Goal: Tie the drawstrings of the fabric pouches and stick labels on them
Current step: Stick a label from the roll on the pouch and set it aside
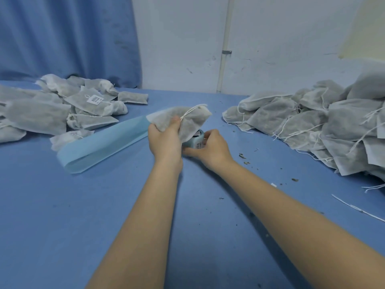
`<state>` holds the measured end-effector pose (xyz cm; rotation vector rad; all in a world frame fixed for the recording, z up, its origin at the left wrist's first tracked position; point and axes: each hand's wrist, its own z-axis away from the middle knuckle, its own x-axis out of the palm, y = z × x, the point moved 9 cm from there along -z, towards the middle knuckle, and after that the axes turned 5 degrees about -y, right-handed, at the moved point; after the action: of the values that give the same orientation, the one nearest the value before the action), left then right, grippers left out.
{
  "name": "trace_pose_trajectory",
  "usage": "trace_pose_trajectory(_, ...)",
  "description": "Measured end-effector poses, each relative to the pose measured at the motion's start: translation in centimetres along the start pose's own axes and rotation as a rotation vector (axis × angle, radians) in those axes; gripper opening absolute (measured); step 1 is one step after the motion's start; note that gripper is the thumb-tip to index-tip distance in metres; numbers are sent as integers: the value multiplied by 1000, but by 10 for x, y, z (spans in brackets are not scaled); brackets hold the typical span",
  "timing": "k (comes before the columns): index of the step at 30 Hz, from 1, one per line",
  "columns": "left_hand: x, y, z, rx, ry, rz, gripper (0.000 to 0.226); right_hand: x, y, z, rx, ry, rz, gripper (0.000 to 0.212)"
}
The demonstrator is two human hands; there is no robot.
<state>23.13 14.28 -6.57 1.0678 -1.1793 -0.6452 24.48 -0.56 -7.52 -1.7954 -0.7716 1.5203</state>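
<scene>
Far out to the left of the left hand [164,140], the labelled pouches [62,107] are lying heaped, likely the finished lot. The blue backing strip [102,144] is trailing from there toward the hands. The left hand is gripping a pouch [183,119] just above the table [104,215], thumb pinching its face, probably steadying it for a label. Its long axis is slanting, drawstring [193,110] neck pointing up and right. The right hand [210,149] is curling round the label roll [198,140] directly beneath. Further right, the untied pouches [312,117] are waiting.

pouch piles [62,109] left, [325,122] right; roll [198,141] between
</scene>
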Motion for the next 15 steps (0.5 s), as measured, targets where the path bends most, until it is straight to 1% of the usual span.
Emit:
trace_pose_trajectory(3, 0, -2, -5, -16, -14, 19, 19, -4, 7, 7, -37, -84, -147, 53)
trace_pose_trajectory(5, -1, -2, -6, -23, -13, 31, 20, -11, 10, 9, -75, -80, -166, 43)
trace_pose_trajectory(8, -2, -4, -6, -26, -11, 26, 20, -20, 11, 7, -101, 6, -164, 34)
trace_pose_trajectory(15, -1, -5, -6, -18, -17, 18, 21, -24, 8, 5, -110, 164, -80, 26)
